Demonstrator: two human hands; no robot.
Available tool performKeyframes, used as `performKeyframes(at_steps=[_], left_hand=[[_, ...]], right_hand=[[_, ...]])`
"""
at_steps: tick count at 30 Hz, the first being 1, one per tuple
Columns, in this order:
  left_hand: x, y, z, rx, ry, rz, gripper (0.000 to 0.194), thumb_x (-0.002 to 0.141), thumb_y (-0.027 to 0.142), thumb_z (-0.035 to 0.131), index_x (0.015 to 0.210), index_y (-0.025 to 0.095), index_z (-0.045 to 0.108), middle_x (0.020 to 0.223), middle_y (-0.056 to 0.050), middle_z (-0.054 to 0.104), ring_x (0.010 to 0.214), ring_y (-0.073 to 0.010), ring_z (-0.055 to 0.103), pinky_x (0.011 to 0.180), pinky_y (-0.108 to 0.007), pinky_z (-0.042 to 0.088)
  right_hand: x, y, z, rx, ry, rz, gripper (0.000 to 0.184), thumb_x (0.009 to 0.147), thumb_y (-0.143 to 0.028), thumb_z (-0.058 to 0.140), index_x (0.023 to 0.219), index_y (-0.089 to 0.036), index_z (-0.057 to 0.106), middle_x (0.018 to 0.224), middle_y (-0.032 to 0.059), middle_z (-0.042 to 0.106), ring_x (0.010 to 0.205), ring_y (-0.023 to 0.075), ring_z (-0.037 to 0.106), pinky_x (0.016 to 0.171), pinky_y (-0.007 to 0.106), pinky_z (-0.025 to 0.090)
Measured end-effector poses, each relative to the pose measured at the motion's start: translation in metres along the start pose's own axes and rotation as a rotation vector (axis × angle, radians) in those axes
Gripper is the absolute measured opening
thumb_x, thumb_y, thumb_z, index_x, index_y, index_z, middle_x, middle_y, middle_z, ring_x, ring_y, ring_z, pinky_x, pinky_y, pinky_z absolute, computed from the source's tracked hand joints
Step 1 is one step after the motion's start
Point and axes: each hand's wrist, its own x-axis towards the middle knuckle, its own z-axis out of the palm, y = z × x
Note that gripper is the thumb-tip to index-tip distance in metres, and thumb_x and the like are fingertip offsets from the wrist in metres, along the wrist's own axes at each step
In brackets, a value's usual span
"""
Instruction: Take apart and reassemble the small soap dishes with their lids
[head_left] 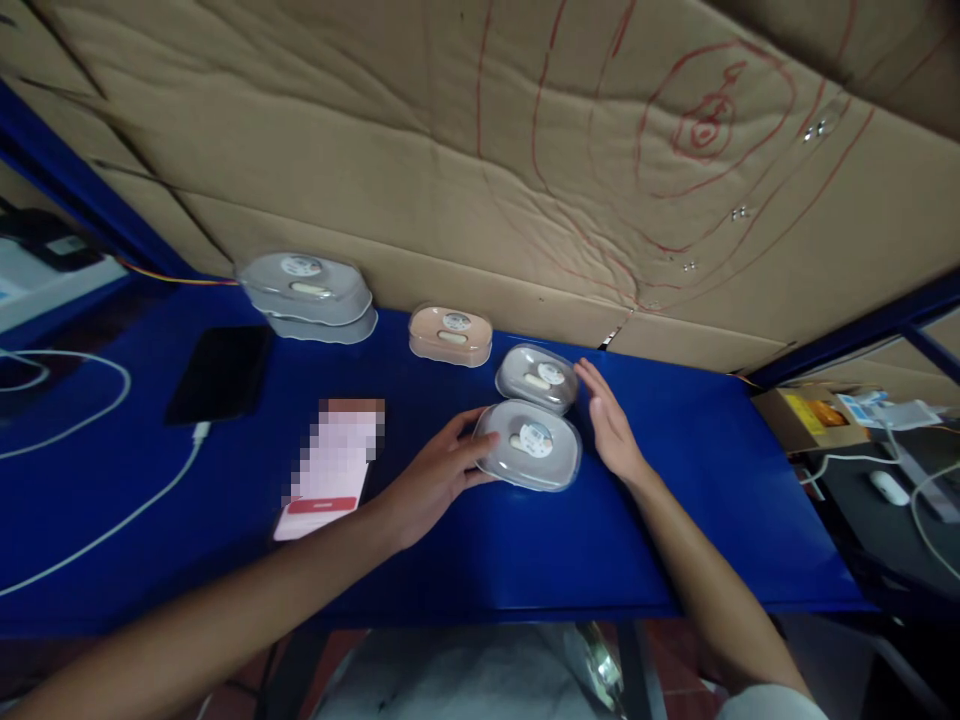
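Observation:
My left hand (439, 475) grips the left end of a grey lidded container (551, 468), with the thumb on top and fingers at the side. This container has a clear cover, a round sticker and a small pale tab. Directly behind it is a similar grey container (517, 368). My right hand (611, 430) is beside the right end of that rear one, fingers stretched out and holding nothing. Whether its fingertips touch the container I cannot tell. To the left, near the cardboard, sit a peach container (427, 345) and a larger grey container (341, 290).
The blue tabletop (720, 480) meets a cardboard wall (375, 150) with red drawn lines. A lit phone (337, 460) lies left of my hands, near a black device (221, 375) and a white cable (161, 515). At right are a cardboard box (795, 425) and a white mouse (890, 487).

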Motion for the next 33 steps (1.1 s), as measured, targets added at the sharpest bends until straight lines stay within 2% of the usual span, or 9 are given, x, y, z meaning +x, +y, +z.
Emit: performKeyframes(at_steps=[4,8,12,14,16,19,22,28,33], left_hand=[[0.002,-0.004,-0.001,-0.038,-0.007,0.048,0.055,0.09,0.042,0.08,0.137,0.025,0.058,0.136,-0.01,0.069,0.127,-0.0298,0.065,0.109,-0.046,0.05],[0.003,-0.008,-0.002,0.099,-0.04,0.111,0.054,0.096,0.048,0.071,0.142,0.027,0.053,0.146,-0.011,0.062,0.137,-0.0308,0.059,0.114,-0.049,0.048],[0.01,0.008,-0.012,0.711,0.009,0.392,0.062,0.101,0.041,0.062,0.157,0.033,0.037,0.164,-0.012,0.043,0.15,-0.0315,0.045,0.12,-0.055,0.042],[0.024,0.029,-0.022,1.188,0.025,0.66,0.061,0.102,0.032,0.058,0.159,0.03,0.037,0.171,-0.012,0.032,0.158,-0.0318,0.031,0.127,-0.056,0.03],[0.045,0.055,-0.034,1.609,0.017,0.791,0.059,0.101,0.023,0.055,0.159,0.025,0.041,0.174,-0.014,0.027,0.162,-0.0337,0.02,0.131,-0.058,0.017],[0.079,0.087,-0.05,1.963,0.0,0.701,0.075,0.094,0.027,0.069,0.162,0.016,0.037,0.173,-0.021,0.026,0.162,-0.039,0.018,0.13,-0.058,0.015],[0.094,0.1,-0.059,2.071,0.059,0.574,0.078,0.093,0.036,0.073,0.161,0.017,0.04,0.173,-0.022,0.028,0.16,-0.0422,0.023,0.127,-0.059,0.021],[0.054,0.081,-0.061,2.122,0.076,0.607,0.061,0.091,0.031,0.074,0.149,0.024,0.056,0.166,-0.02,0.042,0.149,-0.0431,0.041,0.114,-0.06,0.039],[0.006,0.04,-0.026,2.045,-0.158,0.644,0.067,0.094,0.017,0.067,0.155,0.04,0.049,0.166,-0.01,0.044,0.147,-0.0382,0.044,0.113,-0.056,0.041]], right_hand=[[-0.007,-0.037,0.003,0.04,-0.203,-0.2,0.084,0.098,-0.079,0.039,0.166,-0.031,0.028,0.173,0.0099,0.028,0.159,0.0362,0.029,0.129,0.059,0.029],[-0.011,-0.05,-0.004,-0.176,-0.291,-0.244,0.081,0.094,-0.057,0.07,0.163,-0.033,0.034,0.17,0.0112,0.033,0.155,0.0374,0.034,0.124,0.059,0.037],[-0.021,-0.039,-0.015,-0.241,-0.302,-0.213,0.078,0.093,-0.048,0.074,0.16,-0.029,0.037,0.167,0.0128,0.036,0.152,0.0364,0.038,0.121,0.057,0.041],[-0.027,-0.032,-0.017,-0.294,-0.313,-0.21,0.075,0.094,-0.047,0.072,0.158,-0.029,0.04,0.167,0.0128,0.037,0.15,0.037,0.04,0.12,0.057,0.041],[-0.03,-0.026,-0.016,-0.349,-0.31,-0.204,0.075,0.094,-0.049,0.071,0.159,-0.028,0.039,0.167,0.0139,0.038,0.15,0.0381,0.04,0.119,0.058,0.041],[-0.03,-0.014,-0.019,-0.432,-0.273,-0.183,0.073,0.097,-0.047,0.066,0.16,-0.027,0.037,0.166,0.0148,0.039,0.151,0.0389,0.038,0.118,0.06,0.04],[-0.031,0.006,-0.036,-0.471,-0.25,-0.139,0.071,0.098,-0.045,0.063,0.162,-0.029,0.034,0.165,0.0138,0.041,0.152,0.0367,0.038,0.119,0.058,0.039],[-0.039,0.054,-0.068,-0.62,-0.125,0.017,0.066,0.102,-0.05,0.055,0.163,-0.032,0.036,0.168,0.0162,0.035,0.152,0.0406,0.036,0.118,0.064,0.035],[0.0,0.074,-0.035,-0.467,-0.041,0.088,0.066,0.103,-0.049,0.051,0.163,-0.026,0.037,0.17,0.0204,0.028,0.156,0.043,0.026,0.121,0.068,0.03]])
